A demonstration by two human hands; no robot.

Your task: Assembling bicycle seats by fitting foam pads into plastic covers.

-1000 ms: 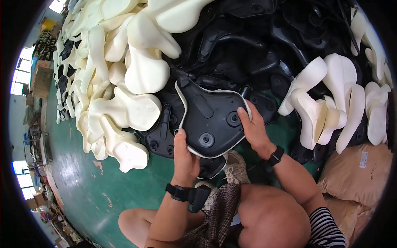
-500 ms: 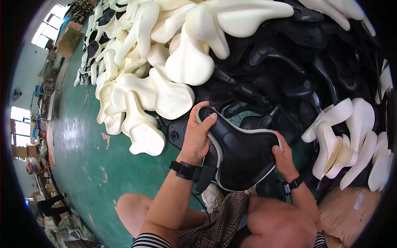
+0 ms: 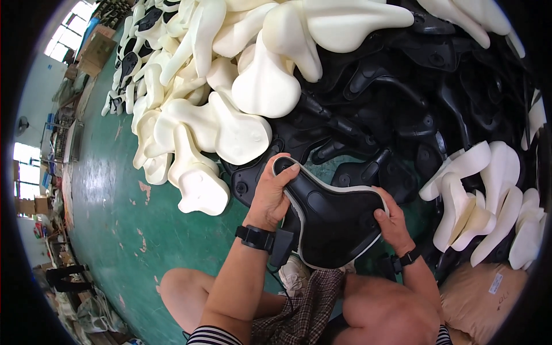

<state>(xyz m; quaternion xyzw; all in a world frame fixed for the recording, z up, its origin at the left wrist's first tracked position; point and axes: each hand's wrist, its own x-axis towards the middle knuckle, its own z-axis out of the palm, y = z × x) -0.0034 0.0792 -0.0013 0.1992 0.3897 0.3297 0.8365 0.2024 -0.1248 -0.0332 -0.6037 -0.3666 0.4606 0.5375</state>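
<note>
Between my two hands is a bicycle saddle [image 3: 336,221], its black underside turned up and a thin white foam edge showing round its rim. My left hand [image 3: 272,192] wraps the narrow nose, thumb on the black face. At the wide rear corner, my right hand [image 3: 394,223] grips the rim, thumb on top and fingers hidden beneath. White foam saddle pads [image 3: 241,138] lie piled just past my left hand. Beyond the held saddle, black saddle shells [image 3: 379,172] are heaped. Part of another black piece shows under the held saddle near my left wrist.
More white foam pads [image 3: 489,192] lie in a small stack at the right. A brown sack [image 3: 483,299] sits beside my right knee. Green floor [image 3: 109,224] stretches to the left, with shelves and boxes [image 3: 95,54] along the wall. My bent knees are below the saddle.
The saddle has dropped slightly toward me and tilted a little, both hands keeping their hold. The surrounding piles look the same.
</note>
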